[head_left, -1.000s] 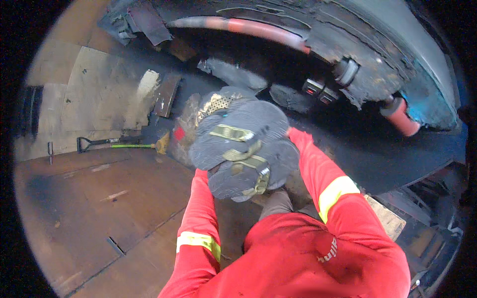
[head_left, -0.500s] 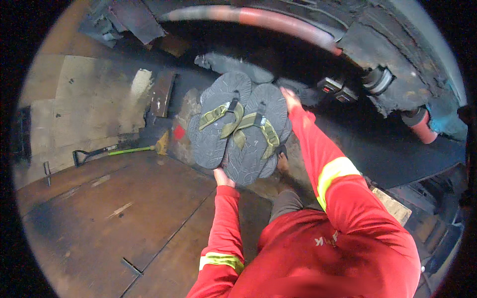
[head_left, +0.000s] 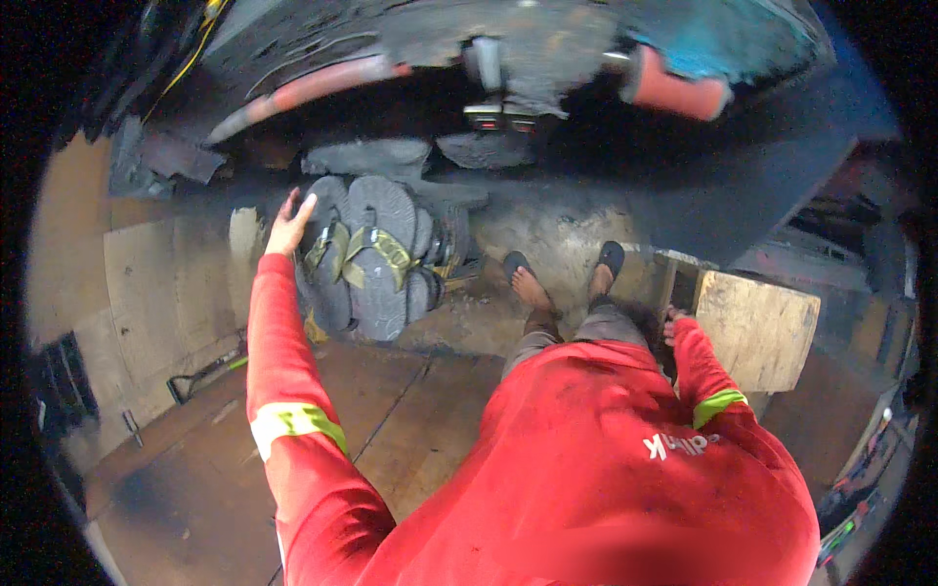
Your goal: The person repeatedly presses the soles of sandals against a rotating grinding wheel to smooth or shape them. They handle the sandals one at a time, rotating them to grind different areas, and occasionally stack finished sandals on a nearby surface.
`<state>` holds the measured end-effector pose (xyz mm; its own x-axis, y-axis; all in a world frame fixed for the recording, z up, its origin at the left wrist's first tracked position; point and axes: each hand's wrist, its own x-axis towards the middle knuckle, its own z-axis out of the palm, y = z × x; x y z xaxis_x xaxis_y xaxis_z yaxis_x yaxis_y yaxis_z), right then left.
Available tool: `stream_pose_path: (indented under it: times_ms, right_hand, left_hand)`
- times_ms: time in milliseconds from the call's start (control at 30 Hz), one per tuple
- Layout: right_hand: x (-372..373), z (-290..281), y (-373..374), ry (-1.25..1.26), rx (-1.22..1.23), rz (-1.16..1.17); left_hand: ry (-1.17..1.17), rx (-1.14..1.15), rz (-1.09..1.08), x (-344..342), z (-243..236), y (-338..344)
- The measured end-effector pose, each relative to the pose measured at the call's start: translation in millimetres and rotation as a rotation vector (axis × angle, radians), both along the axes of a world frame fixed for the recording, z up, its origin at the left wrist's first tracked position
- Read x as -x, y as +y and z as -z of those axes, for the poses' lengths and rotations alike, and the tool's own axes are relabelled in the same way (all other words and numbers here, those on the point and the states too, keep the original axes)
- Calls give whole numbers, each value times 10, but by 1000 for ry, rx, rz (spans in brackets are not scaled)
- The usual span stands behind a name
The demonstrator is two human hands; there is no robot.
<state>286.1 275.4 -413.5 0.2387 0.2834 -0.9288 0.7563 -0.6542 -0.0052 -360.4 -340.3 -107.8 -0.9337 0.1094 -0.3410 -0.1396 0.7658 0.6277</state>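
A pair of dark grey flip-flops (head_left: 379,293) with olive-green straps lies side by side, soles down, on top of more grey flip-flops left of my feet. My left hand (head_left: 291,225) is at the left edge of the pair, thumb and fingers apart; whether it touches the sole is unclear. Down at my right side, my right hand (head_left: 672,325) has its fingers curled at the near left corner of a pale wooden box (head_left: 757,327). Part of that hand is hidden by the red sleeve.
A dark machine with a red-and-white roller (head_left: 313,93) and a red cylinder (head_left: 679,86) spans the far side. Grey slabs (head_left: 366,156) lie beneath it. Brown boards (head_left: 195,459) cover the near left floor, with a green-handled tool (head_left: 234,364) at their far edge.
Both hands held the flip-flops up before; now the pair rests on the pile. My right hand has moved down to the wooden box. The view has turned right.
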Motion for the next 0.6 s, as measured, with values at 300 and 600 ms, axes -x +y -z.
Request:
stream_pose_path:
  times_ms: [300,600]
  right_hand:
    - [-71,-652,463,277,-17,-5]
    - [-542,-244,760,111,-1,-5]
  left_hand:
    - [220,597,250,26,-866,86]
    - [42,164,103,-1171,-2287,640]
